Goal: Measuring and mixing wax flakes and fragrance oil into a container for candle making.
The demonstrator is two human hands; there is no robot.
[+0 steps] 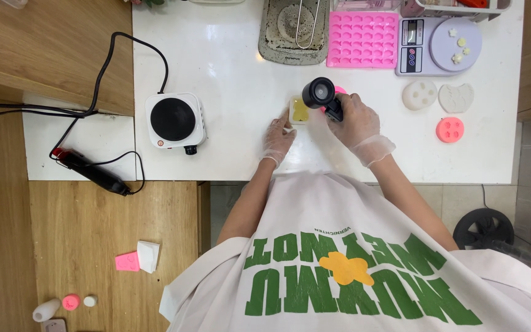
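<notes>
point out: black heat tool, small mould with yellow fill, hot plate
black heat tool [320, 93], head view, on its round nozzle end.
small mould with yellow fill [300, 110], head view, on the yellow centre.
hot plate [173, 118], head view, on the black round top.

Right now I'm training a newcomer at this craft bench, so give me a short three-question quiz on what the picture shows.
1. True or false: the right hand holds a black cylindrical tool over the small mould.
2. What does the left hand touch?
A) the hot plate
B) the small mould with yellow filling
C) the scale
3. Fill in: the pink tray mould lies between the grey tray and the ____.

Key:
1. True.
2. B; the hot plate sits apart, to that hand's left.
3. Scale, which carries small flower-shaped pieces.
</notes>
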